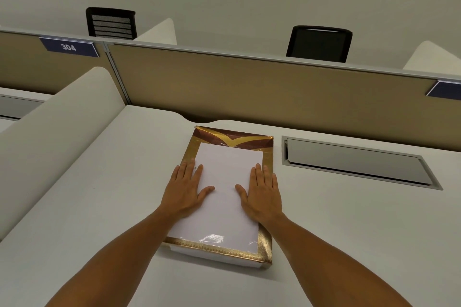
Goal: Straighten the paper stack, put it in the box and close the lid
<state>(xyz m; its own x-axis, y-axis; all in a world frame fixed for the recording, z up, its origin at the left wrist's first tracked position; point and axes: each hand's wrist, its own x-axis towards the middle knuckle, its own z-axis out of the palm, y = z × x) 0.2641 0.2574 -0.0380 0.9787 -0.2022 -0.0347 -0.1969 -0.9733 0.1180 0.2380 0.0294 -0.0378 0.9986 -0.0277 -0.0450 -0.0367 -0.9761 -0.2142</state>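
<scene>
While both palms lie flat and spread, nothing gripped, the left hand (185, 188) and right hand (262, 194) are pressed on the white face of the gold-bordered box (224, 248), which is set on the counter (87, 207) near the cable hatch (356, 164). Whether that glossy white face is the lid or the paper stack cannot be told. Glare suggests a slippery surface; the box is judged stiff, weighty when full, best held by its long sides.
</scene>
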